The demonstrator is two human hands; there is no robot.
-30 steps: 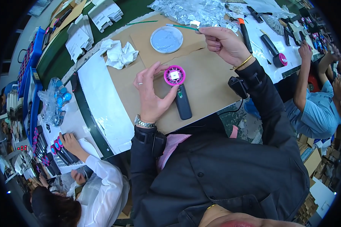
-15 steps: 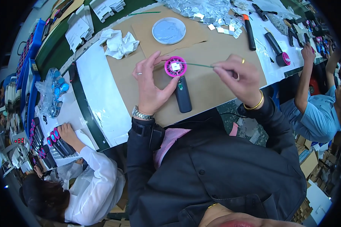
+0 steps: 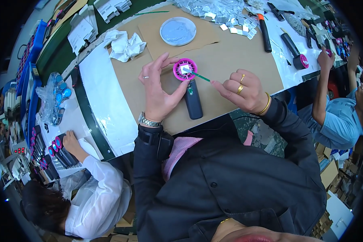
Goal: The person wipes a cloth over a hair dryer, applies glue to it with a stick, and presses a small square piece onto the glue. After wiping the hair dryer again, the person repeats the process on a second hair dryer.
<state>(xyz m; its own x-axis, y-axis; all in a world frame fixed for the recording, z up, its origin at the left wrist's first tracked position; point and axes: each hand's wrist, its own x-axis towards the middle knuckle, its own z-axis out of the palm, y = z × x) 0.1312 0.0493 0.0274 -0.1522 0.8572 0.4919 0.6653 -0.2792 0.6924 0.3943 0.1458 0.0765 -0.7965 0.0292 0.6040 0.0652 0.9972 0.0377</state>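
Note:
A handheld fan (image 3: 193,101) with a dark handle lies on the brown cardboard, its pink round head toward the far side. My left hand (image 3: 159,86) holds the pink rim (image 3: 176,75) between thumb and fingers. Inside the spoked head sits a white square plate (image 3: 184,69), with a small greyish smear on it. My right hand (image 3: 244,92) pinches a thin green stick (image 3: 201,76), whose tip reaches the plate. Beyond the fan stands a shallow round dish (image 3: 178,31) of grey paste.
Crumpled white tissue (image 3: 127,46) lies left of the dish. Small square plates (image 3: 242,30) and clear plastic are heaped at the back. An orange-and-black tool (image 3: 265,34) and another pink-headed fan (image 3: 296,54) lie right. Co-workers sit at left (image 3: 97,193) and right (image 3: 332,119).
My right hand has moved down and a little left and turned, so the green stick now slants up to the plate. The left hand still holds the fan head.

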